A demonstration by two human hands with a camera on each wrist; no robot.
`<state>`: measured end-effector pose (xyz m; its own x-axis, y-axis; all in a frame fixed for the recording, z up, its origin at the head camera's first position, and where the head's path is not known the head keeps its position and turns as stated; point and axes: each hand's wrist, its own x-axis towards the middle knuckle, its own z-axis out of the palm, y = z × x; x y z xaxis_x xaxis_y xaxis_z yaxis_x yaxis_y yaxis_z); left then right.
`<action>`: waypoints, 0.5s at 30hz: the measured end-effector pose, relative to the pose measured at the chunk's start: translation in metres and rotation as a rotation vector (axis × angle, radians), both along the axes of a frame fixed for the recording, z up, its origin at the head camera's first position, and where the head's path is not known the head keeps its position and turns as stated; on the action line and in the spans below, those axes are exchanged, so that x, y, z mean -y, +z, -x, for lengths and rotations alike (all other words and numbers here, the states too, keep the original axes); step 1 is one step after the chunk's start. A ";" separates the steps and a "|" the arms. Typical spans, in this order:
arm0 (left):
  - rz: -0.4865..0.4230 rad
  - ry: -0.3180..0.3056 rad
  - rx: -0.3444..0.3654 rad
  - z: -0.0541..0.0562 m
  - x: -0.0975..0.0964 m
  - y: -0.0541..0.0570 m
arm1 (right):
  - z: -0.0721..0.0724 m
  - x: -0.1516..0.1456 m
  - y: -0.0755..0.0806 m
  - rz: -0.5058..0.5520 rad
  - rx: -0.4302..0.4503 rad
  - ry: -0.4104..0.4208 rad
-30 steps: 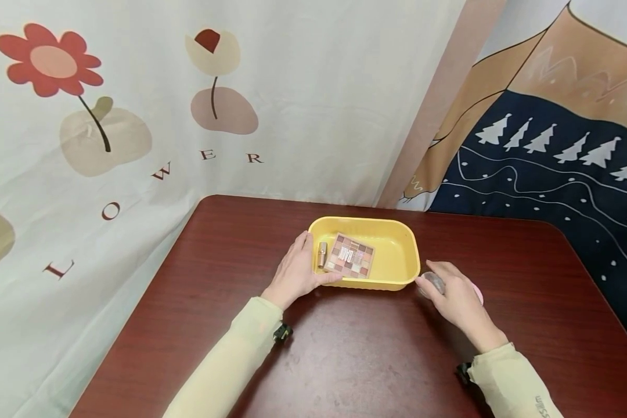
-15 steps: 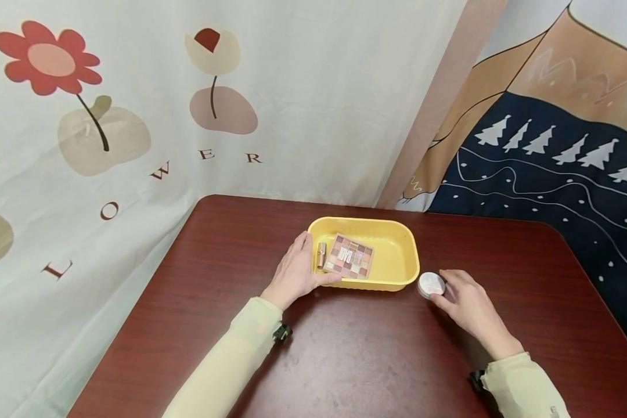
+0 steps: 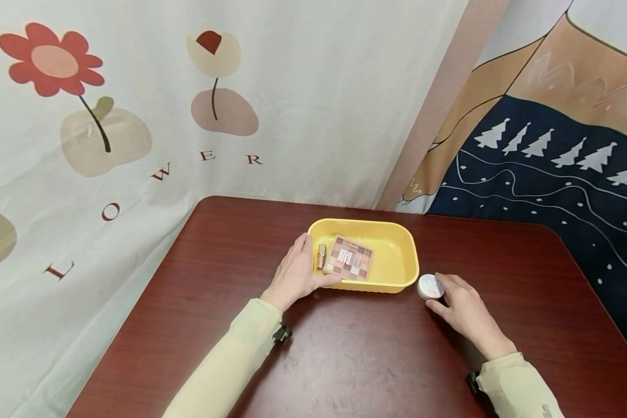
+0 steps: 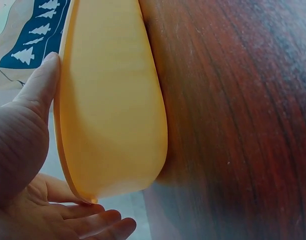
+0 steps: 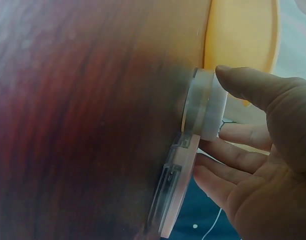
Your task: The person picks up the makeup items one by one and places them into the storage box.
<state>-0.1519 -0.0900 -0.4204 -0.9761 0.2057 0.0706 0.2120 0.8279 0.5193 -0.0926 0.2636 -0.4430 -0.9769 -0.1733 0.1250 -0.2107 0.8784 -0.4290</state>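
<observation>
My left hand [image 3: 295,273] holds the left end of a yellow plastic basin [image 3: 394,249], its thumb along the front rim and its fingers on the left side. Inside the basin lie an eyeshadow palette [image 3: 349,258] and a small lipstick [image 3: 321,256]. Just right of the basin, a round powder jar [image 3: 429,287] with a pale lid stands on the table. My right hand [image 3: 465,310] pinches the jar's lid between thumb and fingers at its right side. Flat beside the jar in the right wrist view is a pink compact [image 5: 180,185], which the right hand hides in the head view.
Everything stands on a dark red-brown table [image 3: 376,348] with rounded far corners. A pale curtain [image 3: 319,104] printed with flowers hangs behind the table, and a navy cloth [image 3: 543,168] with white trees hangs at the right.
The right hand has drawn back to the right, uncovering the jar, then edged left again onto its lid. The pink edge that showed beside that hand is now hidden. The left hand stays put.
</observation>
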 end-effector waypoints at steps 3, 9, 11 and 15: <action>0.001 -0.001 -0.006 0.000 0.000 0.000 | 0.001 0.001 -0.001 -0.006 0.000 -0.003; -0.003 0.000 0.008 0.000 0.000 -0.001 | 0.004 0.001 -0.003 -0.009 -0.037 0.007; -0.006 0.001 0.009 0.000 0.000 -0.001 | 0.005 0.001 -0.003 -0.009 -0.049 0.010; -0.004 0.000 0.013 0.000 0.000 -0.001 | 0.006 0.001 -0.004 -0.004 -0.066 0.012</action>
<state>-0.1517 -0.0899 -0.4215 -0.9769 0.2053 0.0591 0.2053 0.8258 0.5252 -0.0990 0.2631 -0.4472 -0.9644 -0.1857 0.1882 -0.2490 0.8774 -0.4102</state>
